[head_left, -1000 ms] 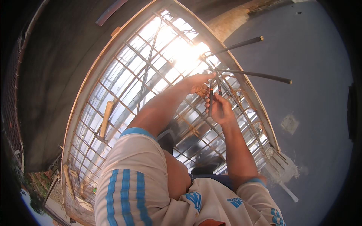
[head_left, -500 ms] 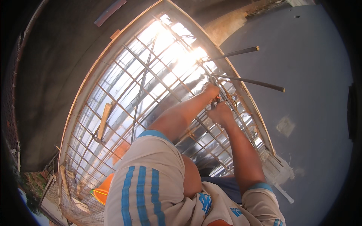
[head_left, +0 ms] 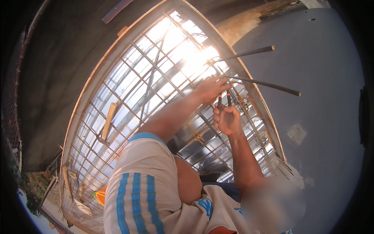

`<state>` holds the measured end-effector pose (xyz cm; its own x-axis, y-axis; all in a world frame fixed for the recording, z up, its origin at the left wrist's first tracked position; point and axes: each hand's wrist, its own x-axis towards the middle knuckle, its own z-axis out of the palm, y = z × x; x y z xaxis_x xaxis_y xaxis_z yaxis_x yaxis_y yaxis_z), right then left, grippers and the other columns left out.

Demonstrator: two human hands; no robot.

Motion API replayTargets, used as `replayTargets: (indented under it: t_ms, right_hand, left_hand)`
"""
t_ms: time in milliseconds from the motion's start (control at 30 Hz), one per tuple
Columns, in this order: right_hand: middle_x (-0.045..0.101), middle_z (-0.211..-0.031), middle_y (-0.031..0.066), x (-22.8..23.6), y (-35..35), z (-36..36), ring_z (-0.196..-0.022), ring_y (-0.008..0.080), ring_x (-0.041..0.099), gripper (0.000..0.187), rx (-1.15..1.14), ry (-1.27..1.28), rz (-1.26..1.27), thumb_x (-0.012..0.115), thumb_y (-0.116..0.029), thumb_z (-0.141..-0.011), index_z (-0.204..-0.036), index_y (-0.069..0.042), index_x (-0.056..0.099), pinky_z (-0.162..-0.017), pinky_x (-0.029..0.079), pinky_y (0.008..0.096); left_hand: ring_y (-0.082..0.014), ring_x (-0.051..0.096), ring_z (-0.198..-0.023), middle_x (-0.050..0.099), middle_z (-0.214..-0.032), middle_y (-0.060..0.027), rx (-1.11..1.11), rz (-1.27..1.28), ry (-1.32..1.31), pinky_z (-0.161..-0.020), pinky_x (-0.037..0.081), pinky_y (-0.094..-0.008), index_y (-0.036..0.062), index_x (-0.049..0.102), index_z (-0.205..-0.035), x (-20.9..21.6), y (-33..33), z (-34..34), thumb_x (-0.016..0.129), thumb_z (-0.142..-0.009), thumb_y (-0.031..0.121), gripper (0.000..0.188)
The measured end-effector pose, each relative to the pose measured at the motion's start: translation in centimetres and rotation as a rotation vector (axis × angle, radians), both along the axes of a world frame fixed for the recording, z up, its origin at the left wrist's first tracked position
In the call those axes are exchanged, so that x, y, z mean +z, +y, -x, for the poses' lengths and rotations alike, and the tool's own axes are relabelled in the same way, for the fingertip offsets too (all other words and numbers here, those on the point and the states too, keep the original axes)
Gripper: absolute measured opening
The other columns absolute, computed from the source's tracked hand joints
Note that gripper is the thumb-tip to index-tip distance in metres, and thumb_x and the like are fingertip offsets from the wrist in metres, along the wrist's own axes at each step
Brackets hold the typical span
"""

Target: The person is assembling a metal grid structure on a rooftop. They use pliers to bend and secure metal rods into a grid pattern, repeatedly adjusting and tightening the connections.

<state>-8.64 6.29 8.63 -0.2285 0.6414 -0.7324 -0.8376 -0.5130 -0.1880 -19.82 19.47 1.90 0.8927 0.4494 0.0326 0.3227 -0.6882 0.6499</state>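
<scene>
My right hand is closed around a pair of pliers, whose two dark handles with orange bands stand apart, pointing away from me. Just beyond them, my left hand reaches over the steel bar grid with its fingers stretched out. Its fingertips lie close to the bars near the right side board; whether they hold a thin wire cannot be made out. The jaws of the pliers are not clearly visible. Strong glare washes out the part of the grid beyond my hands.
A hammer with a wooden handle lies on the grid at the left. Two dark bars stick out over the right board onto the grey floor. Shiny sheeting lies under the grid. An orange object rests at lower left.
My left hand has opened out and shifted slightly left. My right hand has turned over and drawn a little nearer, bringing the pliers' handles into view.
</scene>
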Motion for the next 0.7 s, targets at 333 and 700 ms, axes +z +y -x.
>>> replayTargets:
  t_ms: [333, 700]
  right_hand:
    - [0.065, -0.096, 0.0193, 8.8, 5.8, -2.4, -0.091, 0.0280, 0.068, 0.057, 1.041, -0.944, 0.191, 0.061, -0.041, -0.085, -0.112, 0.010, 0.054, -0.063, 0.057, 0.0390]
    - [0.066, -0.089, 0.0178, 7.3, 8.0, 0.1, -0.077, 0.0244, 0.069, 0.043, 1.542, -1.103, 0.332, 0.063, -0.031, -0.076, -0.095, 0.007, 0.062, -0.060, 0.057, 0.0378]
  left_hand:
    - [-0.0279, 0.051, -0.117, 0.057, -0.111, -0.0052, -0.095, 0.211, -0.150, -0.099, 0.041, -0.0481, 0.0125, 0.061, -0.105, -1.7, -0.4, -2.6, 0.073, -0.074, 0.016, 0.033]
    - [-0.0302, 0.044, -0.127, 0.054, -0.123, -0.0093, -0.071, 0.204, -0.131, -0.108, 0.035, -0.0485, 0.0124, 0.055, -0.120, -2.0, -1.0, -1.6, 0.074, -0.075, 0.019, 0.050]
